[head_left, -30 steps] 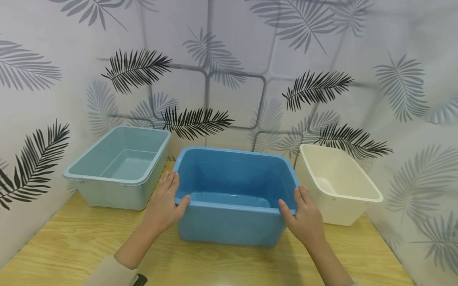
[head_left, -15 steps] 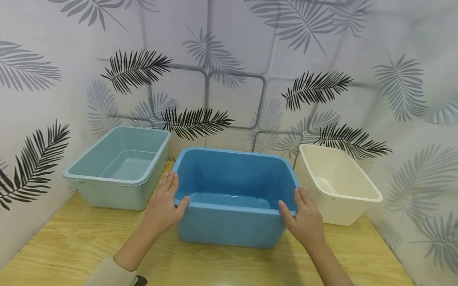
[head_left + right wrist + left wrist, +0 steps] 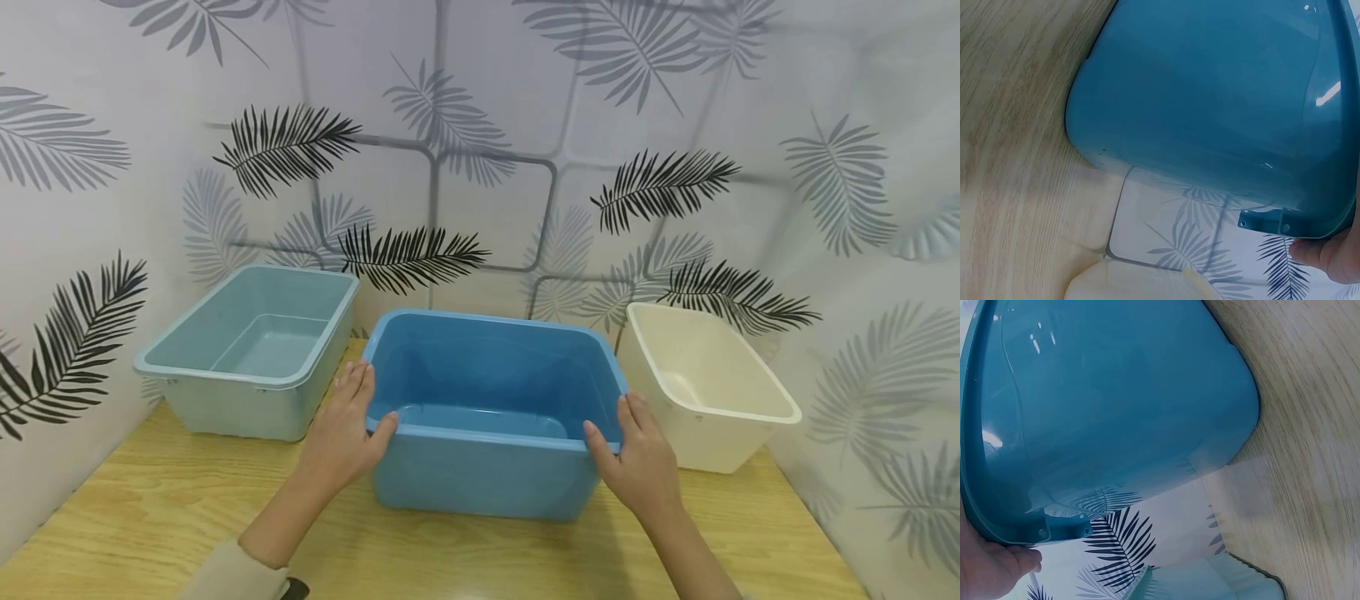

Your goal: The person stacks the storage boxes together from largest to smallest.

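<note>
A deep blue plastic bin (image 3: pixel 480 475) stands in the middle of the wooden table, its opening facing up and nothing visible inside. My left hand (image 3: pixel 341 429) grips its near left corner, the thumb over the front rim and the fingers along the side. At the near right corner my right hand (image 3: pixel 641 458) holds the rim in the same way. The left wrist view shows fingers (image 3: pixel 1007 565) tucked beneath the rim lip; the right wrist view shows fingers (image 3: pixel 1329 253) under the lip on that side too. The bin's base meets the tabletop in both wrist views.
A pale teal bin (image 3: pixel 232 408) stands to the left and a cream bin (image 3: pixel 712 437) to the right, close to my right hand. The wooden table (image 3: pixel 450 558) runs back to a leaf-patterned wall covering (image 3: pixel 495 108).
</note>
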The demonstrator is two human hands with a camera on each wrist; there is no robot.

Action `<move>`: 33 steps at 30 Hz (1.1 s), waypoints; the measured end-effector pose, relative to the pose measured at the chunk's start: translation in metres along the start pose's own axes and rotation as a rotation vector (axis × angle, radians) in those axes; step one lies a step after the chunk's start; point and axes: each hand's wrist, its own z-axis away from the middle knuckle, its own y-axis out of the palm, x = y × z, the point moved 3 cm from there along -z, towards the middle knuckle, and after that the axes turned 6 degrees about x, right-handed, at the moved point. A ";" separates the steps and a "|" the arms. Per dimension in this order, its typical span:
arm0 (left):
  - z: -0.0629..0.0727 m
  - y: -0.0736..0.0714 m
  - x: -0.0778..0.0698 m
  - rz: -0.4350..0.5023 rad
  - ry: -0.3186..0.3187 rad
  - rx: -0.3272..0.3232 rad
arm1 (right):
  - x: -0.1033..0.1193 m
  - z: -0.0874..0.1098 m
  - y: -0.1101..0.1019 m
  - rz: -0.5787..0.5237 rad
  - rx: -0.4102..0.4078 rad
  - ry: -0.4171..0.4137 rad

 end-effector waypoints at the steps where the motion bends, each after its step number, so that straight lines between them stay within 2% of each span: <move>1: 0.000 0.000 0.000 0.001 -0.001 0.001 | 0.000 0.000 0.000 0.000 0.002 0.001; 11: -0.002 0.001 0.001 0.012 -0.013 0.013 | 0.001 0.000 -0.001 0.003 0.033 0.007; 19: -0.003 -0.002 0.008 0.151 -0.027 0.071 | 0.002 -0.001 -0.003 -0.044 0.133 0.042; 24: -0.003 -0.005 0.010 0.143 -0.021 0.090 | 0.003 -0.002 -0.004 -0.058 0.159 0.061; 28: -0.003 -0.007 0.010 0.093 -0.009 0.087 | 0.004 -0.002 -0.007 -0.055 0.115 0.025; 33: -0.004 -0.010 0.014 0.045 -0.002 0.047 | 0.008 -0.004 -0.007 -0.054 -0.039 -0.081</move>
